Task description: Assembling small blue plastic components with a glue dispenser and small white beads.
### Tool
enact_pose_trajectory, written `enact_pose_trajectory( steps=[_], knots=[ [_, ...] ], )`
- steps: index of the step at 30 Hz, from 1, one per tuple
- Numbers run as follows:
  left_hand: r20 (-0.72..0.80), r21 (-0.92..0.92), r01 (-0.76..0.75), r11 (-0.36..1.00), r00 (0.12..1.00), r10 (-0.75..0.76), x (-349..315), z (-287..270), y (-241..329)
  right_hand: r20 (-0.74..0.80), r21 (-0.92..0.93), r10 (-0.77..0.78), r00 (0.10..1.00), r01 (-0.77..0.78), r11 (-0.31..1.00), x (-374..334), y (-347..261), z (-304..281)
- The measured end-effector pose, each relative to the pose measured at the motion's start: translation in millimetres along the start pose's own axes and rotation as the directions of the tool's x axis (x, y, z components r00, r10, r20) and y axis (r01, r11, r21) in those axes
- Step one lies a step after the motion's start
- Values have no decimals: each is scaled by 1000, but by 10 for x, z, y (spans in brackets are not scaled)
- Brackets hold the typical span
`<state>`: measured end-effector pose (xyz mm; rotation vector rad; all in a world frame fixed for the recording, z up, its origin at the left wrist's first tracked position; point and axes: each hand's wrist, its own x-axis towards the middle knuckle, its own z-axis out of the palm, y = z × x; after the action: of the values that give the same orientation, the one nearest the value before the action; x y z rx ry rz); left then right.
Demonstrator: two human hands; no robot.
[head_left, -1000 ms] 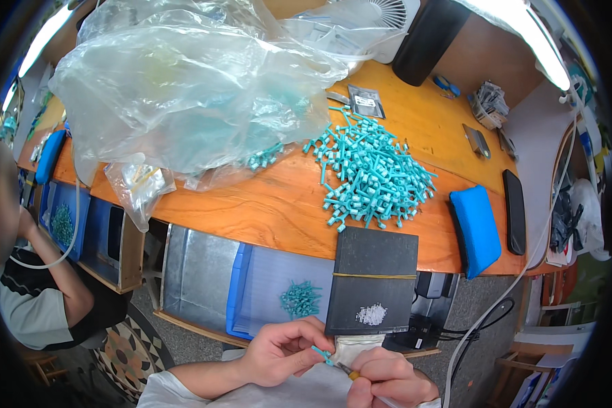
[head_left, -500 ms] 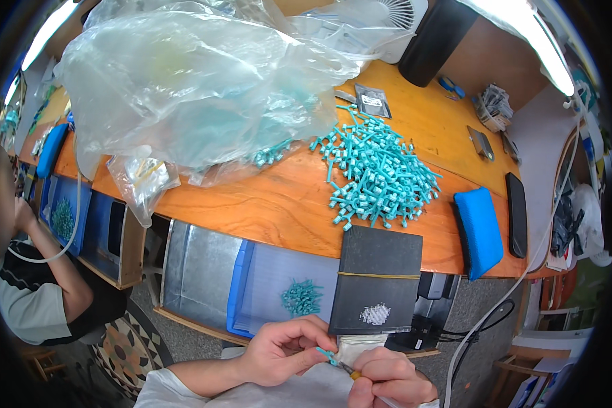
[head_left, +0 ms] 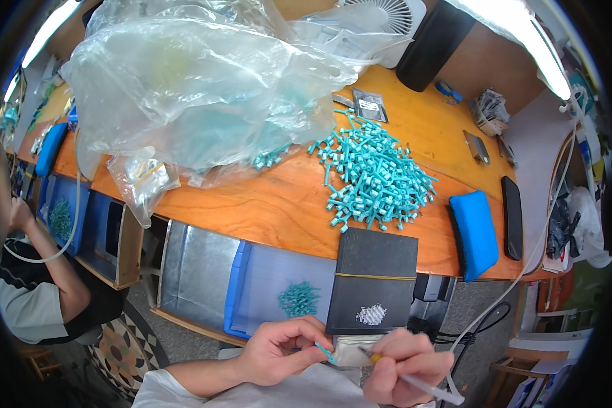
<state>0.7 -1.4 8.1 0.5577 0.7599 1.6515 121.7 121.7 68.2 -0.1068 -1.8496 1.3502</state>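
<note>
At the lower middle, my left hand (head_left: 279, 350) pinches a small teal plastic piece (head_left: 327, 353) between thumb and fingertips. To its right, my right hand (head_left: 409, 367) is closed on a pen-like tool (head_left: 374, 356) with a yellow collar, a dark pointed tip and a translucent rear end. That tip points at the teal piece but stands apart from it. Just beyond the hands lies a dark flat board (head_left: 377, 255) with a rubber band across it. A little heap of tiny white bits (head_left: 372, 314) rests on its near end.
A blue-rimmed tray (head_left: 234, 289) in an open drawer holds a cluster of teal pieces (head_left: 298, 299). On the wooden table (head_left: 204, 204) are a big teal heap (head_left: 377, 170), a large clear plastic bag (head_left: 197, 81) and a blue pouch (head_left: 474, 234). Another person (head_left: 34, 292) sits at left.
My right hand has moved right and slightly up, drawing the tool's tip away from the teal piece. The left hand stays in place, still pinching the piece.
</note>
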Motion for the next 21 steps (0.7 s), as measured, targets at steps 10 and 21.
enact_pose_trajectory(
  steps=[10, 21],
  knots=[
    [-2, -132, 62, 989, 998, -63, -3, 12, -10, -118, -313, 104, 988, -137, 940, 11, 41, 18],
    [0, -174, 97, 980, 995, -99, -16, 9, -41, -116, -352, 110, 987, -145, 925, 16, 44, 32]
  ],
)
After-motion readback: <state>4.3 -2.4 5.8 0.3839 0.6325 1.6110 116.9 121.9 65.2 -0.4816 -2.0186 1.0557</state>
